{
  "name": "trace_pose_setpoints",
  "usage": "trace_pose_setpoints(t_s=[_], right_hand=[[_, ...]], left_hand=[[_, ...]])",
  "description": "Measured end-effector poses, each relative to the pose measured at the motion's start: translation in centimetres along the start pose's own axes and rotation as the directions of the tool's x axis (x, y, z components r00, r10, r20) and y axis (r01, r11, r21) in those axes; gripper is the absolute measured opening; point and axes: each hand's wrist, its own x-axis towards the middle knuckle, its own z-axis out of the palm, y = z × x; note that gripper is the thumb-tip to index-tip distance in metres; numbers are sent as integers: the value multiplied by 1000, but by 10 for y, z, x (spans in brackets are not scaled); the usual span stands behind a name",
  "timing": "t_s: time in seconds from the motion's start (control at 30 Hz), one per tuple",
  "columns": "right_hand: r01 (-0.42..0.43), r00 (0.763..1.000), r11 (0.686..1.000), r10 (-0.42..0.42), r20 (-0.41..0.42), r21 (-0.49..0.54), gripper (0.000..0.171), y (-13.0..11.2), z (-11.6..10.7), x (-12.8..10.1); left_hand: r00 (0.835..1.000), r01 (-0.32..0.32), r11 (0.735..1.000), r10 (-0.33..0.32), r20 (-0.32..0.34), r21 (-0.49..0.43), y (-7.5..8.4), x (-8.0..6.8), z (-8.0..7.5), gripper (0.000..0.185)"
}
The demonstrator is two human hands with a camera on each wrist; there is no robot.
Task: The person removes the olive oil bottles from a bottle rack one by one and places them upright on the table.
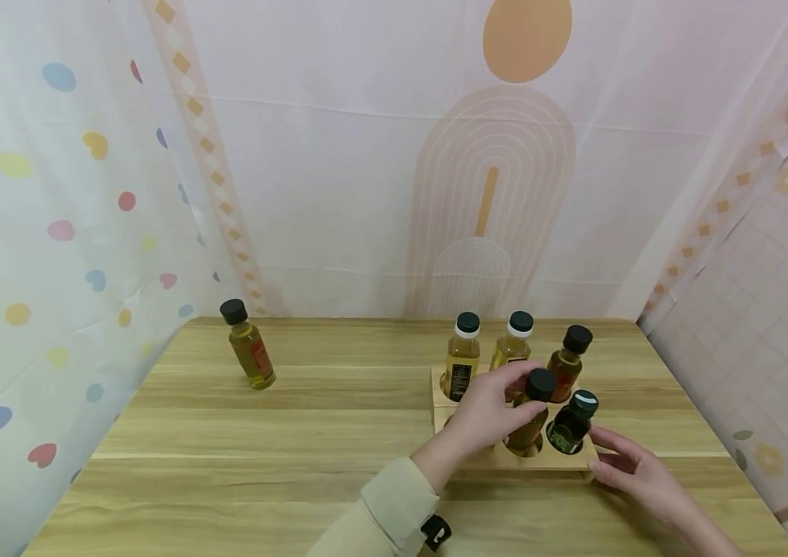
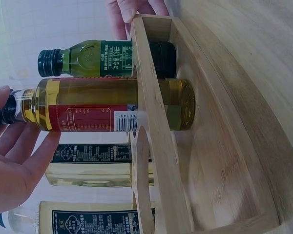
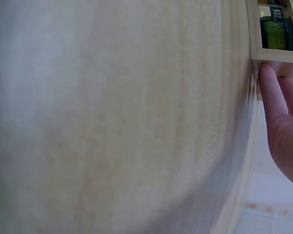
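Seating stage, I judge: left hand pinches the red-labelled oil bottle in the wooden rack; right hand, fingers straight, braces its four-o'clock corner. Release calls for it standing true.

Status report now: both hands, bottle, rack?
Left hand grips black-capped bottle, seated in wooden rack. Right hand touches rack's corner. Green bottle close beside.

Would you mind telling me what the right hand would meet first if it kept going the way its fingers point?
The right hand already touches the wooden rack; further on, probably the green bottle.
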Motion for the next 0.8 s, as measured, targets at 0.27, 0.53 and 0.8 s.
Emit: trace_pose_setpoints(t_s=[0.27, 0.53, 0.8], right_hand=[[-13, 1000, 1000, 13, 4, 6, 63, 1, 1, 0], [-16, 1000, 1000, 16, 4, -8, 63, 1, 1, -1], [17, 1000, 1000, -17, -4, -2, 61, 2, 1, 0]], left_hand=[[999, -43, 999, 43, -29, 10, 1, -1, 1, 42], [997, -64, 998, 64, -44, -3, 6, 0, -5, 38], [996, -81, 996, 79, -44, -40, 21, 4, -15, 40]])
